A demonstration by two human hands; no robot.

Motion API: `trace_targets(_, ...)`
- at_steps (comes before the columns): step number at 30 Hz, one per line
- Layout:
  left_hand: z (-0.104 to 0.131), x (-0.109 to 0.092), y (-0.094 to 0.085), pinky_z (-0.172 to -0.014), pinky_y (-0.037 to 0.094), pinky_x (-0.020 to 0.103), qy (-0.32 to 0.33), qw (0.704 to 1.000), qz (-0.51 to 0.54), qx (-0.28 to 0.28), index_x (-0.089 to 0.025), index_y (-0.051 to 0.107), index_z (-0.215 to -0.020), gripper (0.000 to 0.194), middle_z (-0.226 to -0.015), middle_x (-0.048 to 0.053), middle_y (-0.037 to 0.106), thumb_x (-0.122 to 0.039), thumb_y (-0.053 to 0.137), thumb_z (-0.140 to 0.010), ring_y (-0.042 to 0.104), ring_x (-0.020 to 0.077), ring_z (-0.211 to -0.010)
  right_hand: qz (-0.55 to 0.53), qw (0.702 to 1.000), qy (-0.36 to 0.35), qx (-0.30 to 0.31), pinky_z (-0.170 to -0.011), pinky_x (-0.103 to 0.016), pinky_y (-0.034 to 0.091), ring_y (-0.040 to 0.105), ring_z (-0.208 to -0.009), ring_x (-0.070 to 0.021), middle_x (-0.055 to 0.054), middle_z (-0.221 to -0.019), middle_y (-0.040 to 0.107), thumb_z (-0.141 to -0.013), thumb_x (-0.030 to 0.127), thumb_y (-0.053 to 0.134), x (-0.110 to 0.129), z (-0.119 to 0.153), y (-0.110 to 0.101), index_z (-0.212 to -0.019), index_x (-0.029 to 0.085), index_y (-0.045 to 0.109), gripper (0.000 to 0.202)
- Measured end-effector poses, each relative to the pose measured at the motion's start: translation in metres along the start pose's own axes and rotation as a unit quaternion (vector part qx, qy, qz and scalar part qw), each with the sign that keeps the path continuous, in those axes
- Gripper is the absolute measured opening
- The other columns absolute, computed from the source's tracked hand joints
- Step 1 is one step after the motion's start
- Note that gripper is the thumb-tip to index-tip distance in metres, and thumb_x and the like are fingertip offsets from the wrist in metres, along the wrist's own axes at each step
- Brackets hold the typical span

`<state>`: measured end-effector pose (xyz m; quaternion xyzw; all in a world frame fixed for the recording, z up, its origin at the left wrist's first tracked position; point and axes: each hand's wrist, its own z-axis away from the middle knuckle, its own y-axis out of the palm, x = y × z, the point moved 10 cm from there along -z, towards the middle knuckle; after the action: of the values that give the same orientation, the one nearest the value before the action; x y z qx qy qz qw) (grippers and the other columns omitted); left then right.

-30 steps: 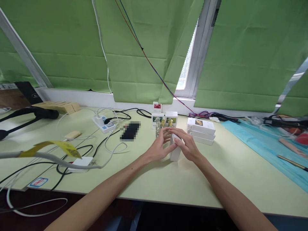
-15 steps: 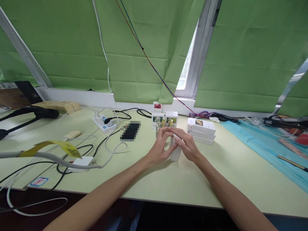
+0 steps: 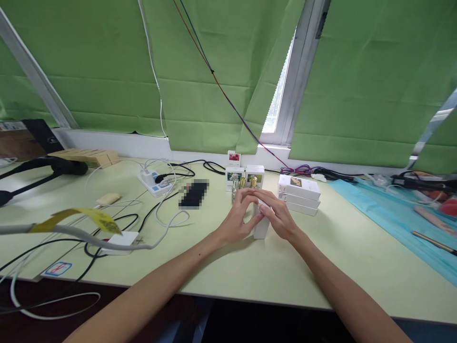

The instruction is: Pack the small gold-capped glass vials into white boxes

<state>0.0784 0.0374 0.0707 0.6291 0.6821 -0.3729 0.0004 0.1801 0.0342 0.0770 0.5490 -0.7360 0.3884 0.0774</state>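
A small white box (image 3: 261, 228) stands upright on the table, its top covered by my fingers. My left hand (image 3: 238, 216) curves round the box's upper left, thumb pressed near the top. From the other side my right hand (image 3: 280, 215) grips the same box, and the fingertips of both hands meet over it. Just behind stand glass bottles with gold caps (image 3: 243, 182), partly hidden by my fingers. Further back are white boxes with picture labels (image 3: 254, 172). To the right lies a stack of white boxes (image 3: 299, 188).
At left are a power strip (image 3: 153, 183), a white adapter (image 3: 119, 244) and tangled cables. A dark, pixelated flat object (image 3: 194, 195) lies left of the bottles. Blue sheeting (image 3: 385, 214) covers the right side. The table's front edge (image 3: 257, 301) runs beneath my forearms.
Both hands stay on the white box in nearly the same pose. No object has visibly moved, and the view has shifted only very slightly.
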Motion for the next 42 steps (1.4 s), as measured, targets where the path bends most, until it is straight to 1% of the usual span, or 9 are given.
trace_targets(11, 0.0, 0.004, -0.001, -0.112, 0.043, 0.053, -0.013, 1.0, 0.028, 0.001, -0.026, 0.047, -0.114, 0.023, -0.132, 0.012, 0.042, -0.033, 0.058, -0.096, 0.042, 0.0282, -0.136, -0.003, 1.0, 0.007, -0.002, -0.114, -0.05, 0.041, 0.05, -0.136, -0.0275, -0.007, -0.144, 0.058, -0.102, 0.045, 0.044, -0.002, 0.0, 0.001, -0.136, 0.028, 0.06, 0.041)
trace_targets(14, -0.001, 0.005, 0.0, -0.111, 0.045, 0.052, -0.022, 0.998, 0.055, 0.0, -0.026, 0.045, -0.117, 0.027, -0.134, 0.012, 0.041, -0.034, 0.06, -0.095, 0.044, 0.0271, -0.135, -0.005, 1.0, 0.007, 0.0, -0.112, -0.048, 0.042, 0.051, -0.135, -0.0272, -0.008, -0.143, 0.059, -0.102, 0.043, 0.045, 0.0, 0.0, 0.0, -0.136, 0.027, 0.06, 0.04)
trace_targets(18, -0.001, 0.008, 0.001, -0.111, 0.046, 0.049, -0.036, 0.996, 0.079, 0.0, -0.027, 0.044, -0.124, 0.037, -0.137, 0.012, 0.039, -0.035, 0.063, -0.093, 0.043, 0.026, -0.136, -0.001, 1.0, 0.017, -0.005, -0.109, -0.048, 0.044, 0.053, -0.131, -0.0281, -0.009, -0.142, 0.059, -0.101, 0.043, 0.047, 0.0, 0.0, -0.001, -0.14, 0.026, 0.054, 0.043)
trace_targets(20, 0.0, 0.011, 0.002, -0.112, 0.046, 0.049, -0.046, 0.996, 0.082, 0.0, -0.027, 0.043, -0.127, 0.041, -0.139, 0.012, 0.038, -0.036, 0.064, -0.092, 0.042, 0.0269, -0.136, 0.0, 1.0, 0.029, -0.011, -0.108, -0.048, 0.045, 0.055, -0.129, -0.0287, -0.01, -0.142, 0.058, -0.1, 0.044, 0.048, -0.002, 0.001, -0.002, -0.141, 0.025, 0.052, 0.045)
trace_targets(23, 0.001, 0.014, 0.004, -0.111, 0.046, 0.05, -0.058, 0.994, 0.091, -0.002, -0.027, 0.041, -0.132, 0.048, -0.141, 0.013, 0.039, -0.038, 0.064, -0.092, 0.047, 0.0279, -0.134, -0.005, 0.999, 0.048, -0.021, -0.107, -0.047, 0.046, 0.055, -0.13, -0.0294, -0.012, -0.142, 0.057, -0.098, 0.046, 0.05, -0.008, 0.003, -0.002, -0.142, 0.024, 0.048, 0.05)
trace_targets(27, 0.0, 0.016, 0.009, -0.112, 0.045, 0.052, -0.084, 0.991, 0.105, 0.029, -0.029, 0.036, -0.143, 0.058, -0.145, 0.013, 0.044, -0.039, 0.063, -0.093, 0.05, 0.0288, -0.132, -0.019, 0.997, 0.062, -0.035, -0.108, -0.048, 0.046, 0.052, -0.133, -0.0299, -0.014, -0.145, 0.054, -0.096, 0.048, 0.053, -0.016, 0.005, -0.001, -0.145, 0.023, 0.043, 0.056)
trace_targets(30, -0.001, 0.015, 0.012, -0.113, 0.044, 0.052, -0.098, 0.988, 0.108, 0.051, -0.03, 0.034, -0.147, 0.062, -0.151, 0.012, 0.042, -0.039, 0.063, -0.093, 0.049, 0.0294, -0.134, -0.023, 0.997, 0.072, -0.036, -0.108, -0.05, 0.046, 0.052, -0.133, -0.0303, -0.015, -0.146, 0.052, -0.095, 0.048, 0.054, -0.019, 0.005, 0.0, -0.147, 0.023, 0.041, 0.059)
trace_targets(33, -0.001, 0.015, 0.012, -0.113, 0.044, 0.052, -0.102, 0.988, 0.101, 0.054, -0.031, 0.034, -0.149, 0.065, -0.154, 0.011, 0.041, -0.039, 0.064, -0.093, 0.047, 0.0302, -0.137, -0.025, 0.996, 0.075, -0.031, -0.106, -0.05, 0.048, 0.055, -0.128, -0.0305, -0.015, -0.144, 0.053, -0.095, 0.048, 0.054, -0.019, 0.005, 0.001, -0.147, 0.023, 0.041, 0.059)
trace_targets(42, -0.001, 0.013, 0.012, -0.11, 0.047, 0.05, -0.086, 0.992, 0.076, 0.06, -0.031, 0.035, -0.15, 0.064, -0.149, 0.012, 0.046, -0.036, 0.063, -0.093, 0.048, 0.029, -0.135, -0.03, 0.996, 0.083, -0.024, -0.104, -0.05, 0.049, 0.057, -0.123, -0.0299, -0.014, -0.142, 0.054, -0.094, 0.046, 0.056, -0.021, 0.006, 0.002, -0.147, 0.022, 0.039, 0.06)
